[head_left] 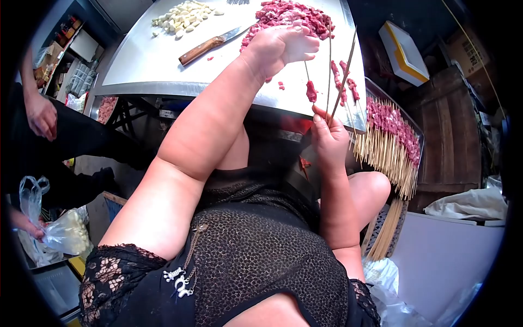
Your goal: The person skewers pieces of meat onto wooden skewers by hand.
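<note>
A skewer (311,92) with a dark red piece of meat threaded on it stands out from the right hand (329,133), tip up, just off the near edge of the table (163,60). The right hand is mostly closed, thumb and fingers pinched together around the skewer's lower part, and two bare sticks (329,68) rise from the same grip. The left hand (280,49) is partly open, fingers loosely bent, at the near side of the meat pile (294,15); it seems to be touching the cut pieces, though whether it has hold of one cannot be told.

Left of the pile lies a knife (204,49) with a wooden handle, its blade pointing toward the meat, and beyond it a heap of pale cloves (185,19). A few threaded skewers (342,83) lie to the right on the table. Beside the table's right edge, a tray (420,136) holds many more, stick ends toward the person. Bare bamboo sticks (385,231) lie below it. At far left, another person's hand (41,115) hangs relaxed, apart from the table.
</note>
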`<state>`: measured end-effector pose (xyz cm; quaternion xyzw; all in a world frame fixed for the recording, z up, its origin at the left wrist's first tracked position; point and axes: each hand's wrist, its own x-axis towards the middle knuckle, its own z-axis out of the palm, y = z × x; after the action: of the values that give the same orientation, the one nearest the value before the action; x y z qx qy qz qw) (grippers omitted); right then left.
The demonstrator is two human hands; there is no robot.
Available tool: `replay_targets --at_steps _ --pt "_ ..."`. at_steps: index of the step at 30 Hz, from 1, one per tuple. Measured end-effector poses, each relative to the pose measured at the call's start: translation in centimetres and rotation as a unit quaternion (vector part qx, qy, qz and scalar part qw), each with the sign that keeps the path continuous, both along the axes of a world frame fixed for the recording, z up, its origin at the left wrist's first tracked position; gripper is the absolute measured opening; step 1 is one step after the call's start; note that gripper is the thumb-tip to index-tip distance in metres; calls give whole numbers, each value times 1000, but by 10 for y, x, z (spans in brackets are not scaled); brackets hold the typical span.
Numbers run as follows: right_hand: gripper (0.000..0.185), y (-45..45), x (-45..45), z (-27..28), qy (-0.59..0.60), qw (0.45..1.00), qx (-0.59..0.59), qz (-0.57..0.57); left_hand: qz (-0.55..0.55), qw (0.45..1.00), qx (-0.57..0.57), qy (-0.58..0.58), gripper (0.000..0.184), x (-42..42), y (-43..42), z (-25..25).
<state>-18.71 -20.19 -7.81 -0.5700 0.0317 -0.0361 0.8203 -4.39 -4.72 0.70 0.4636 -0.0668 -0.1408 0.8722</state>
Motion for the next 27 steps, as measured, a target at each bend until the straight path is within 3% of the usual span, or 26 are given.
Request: replay_targets --at_steps 7,9,11,14,16,20,27 --pt "24 4 -1 9 34 995 90 34 -54 996 -66 -10 24 -7 -1 2" --pt "23 3 5 11 -16 998 63 -29 -96 990 102 -24 29 -12 -7 -3" --pt "22 -3 7 14 -51 996 -24 -71 -68 990 118 -39 36 -14 -14 -6" --pt "23 -8 2 9 -79 988 -105 -86 -76 997 24 14 37 -2 -9 -7" --pt "23 -6 -1 4 -79 980 -150 -102 -19 999 -39 14 34 0 -5 -8" --pt "21 -4 -3 2 -77 961 -237 -119 34 998 14 -53 27 -2 -1 -2" --pt "21 -7 -5 5 -77 959 -248 -113 17 1000 -7 -25 24 -4 -2 -2"
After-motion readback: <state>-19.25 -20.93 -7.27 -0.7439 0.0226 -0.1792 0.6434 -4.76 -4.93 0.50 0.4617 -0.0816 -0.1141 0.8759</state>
